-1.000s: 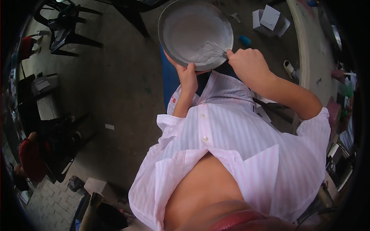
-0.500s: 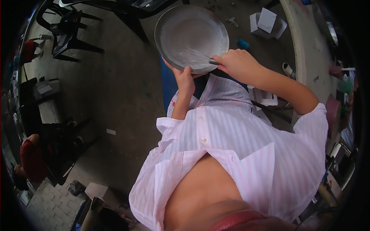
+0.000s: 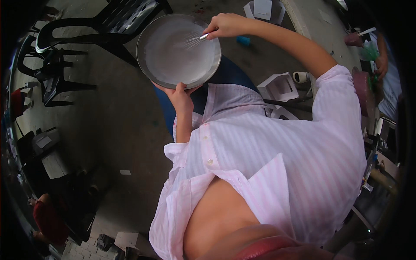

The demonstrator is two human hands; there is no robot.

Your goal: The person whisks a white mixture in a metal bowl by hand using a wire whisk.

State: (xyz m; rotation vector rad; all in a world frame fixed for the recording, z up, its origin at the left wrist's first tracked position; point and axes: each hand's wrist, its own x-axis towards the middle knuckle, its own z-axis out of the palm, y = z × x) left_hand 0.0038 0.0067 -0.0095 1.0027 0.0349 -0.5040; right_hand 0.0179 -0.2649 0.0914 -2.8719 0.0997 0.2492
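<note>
A round metal bowl (image 3: 142,65) with a pale, whitish mixture (image 3: 173,63) inside is held out over my lap. My left hand (image 3: 181,99) grips its near rim, thumb on top and the fingers reaching underneath, partly hidden. In my right hand (image 3: 225,27) is the handle of a wire whisk (image 3: 193,42), at the bowl's right side. The whisk's wires slant down to the left over the mixture, and some of them seem to dip into it.
Black plastic chairs (image 3: 78,37) stand at the upper left. White cardboard boxes (image 3: 279,86) and a blue cylinder (image 3: 243,40) lie on the floor to the right. A long pale table (image 3: 312,30) runs along the right, where another person's hand (image 3: 381,66) shows. Someone in red (image 3: 48,221) is at the lower left.
The bowl and my left hand have shifted left and slightly down in view. My right hand has moved the whisk from the bowl's near right edge to its far right part.
</note>
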